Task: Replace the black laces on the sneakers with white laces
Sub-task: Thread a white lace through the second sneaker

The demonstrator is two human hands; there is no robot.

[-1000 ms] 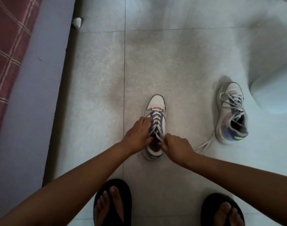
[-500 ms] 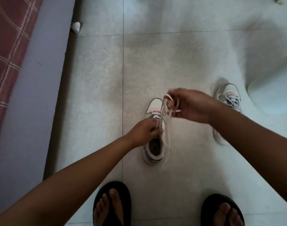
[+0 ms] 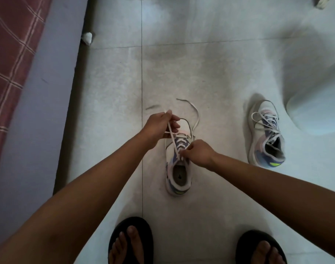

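A white and blue sneaker (image 3: 179, 176) stands on the tiled floor in the middle, toe pointing away, laced with a white lace (image 3: 173, 141). My left hand (image 3: 159, 126) is raised above the toe and pinches one end of that lace, pulled taut. My right hand (image 3: 198, 152) pinches the lace at the upper eyelets. The other lace end (image 3: 195, 115) curls loose beyond the toe. A second sneaker (image 3: 265, 134) with white laces stands to the right, apart from both hands.
A bed with a red checked cover (image 3: 12, 54) and its lilac side runs along the left. A pale rounded object (image 3: 319, 107) sits at the right. My feet in black flip-flops (image 3: 131, 242) are at the bottom. A small white scrap (image 3: 87, 38) lies by the bed.
My right hand came down from above the toe to the eyelets. My left hand rose from the eyelets and now pulls a lace end up and away.
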